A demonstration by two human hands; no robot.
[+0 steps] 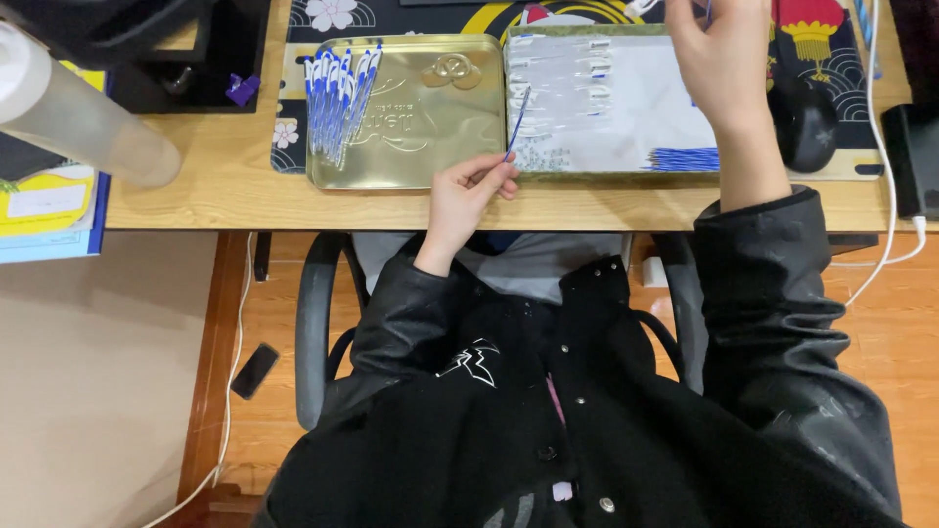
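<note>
My left hand [468, 194] pinches a thin blue pen refill [517, 121] at its lower end, near the front edge of the wooden desk [225, 186]. The refill slants up over the gap between a gold tin lid [430, 117] and an open tin tray [626, 103]. Several assembled blue-and-white pens [337, 103] lie on the lid's left part. The tray holds clear pen barrels [553, 83] and a bundle of blue refills [685, 158]. My right hand [719, 59] reaches over the tray's far right; its fingertips are cut off by the top edge.
A black computer mouse [807, 122] sits right of the tray on a patterned desk mat [831, 68]. A white cable [885, 147] runs down the right side. A clear bottle [78, 117] and books [49, 205] lie at left. A dark phone-like object [255, 370] lies on the floor.
</note>
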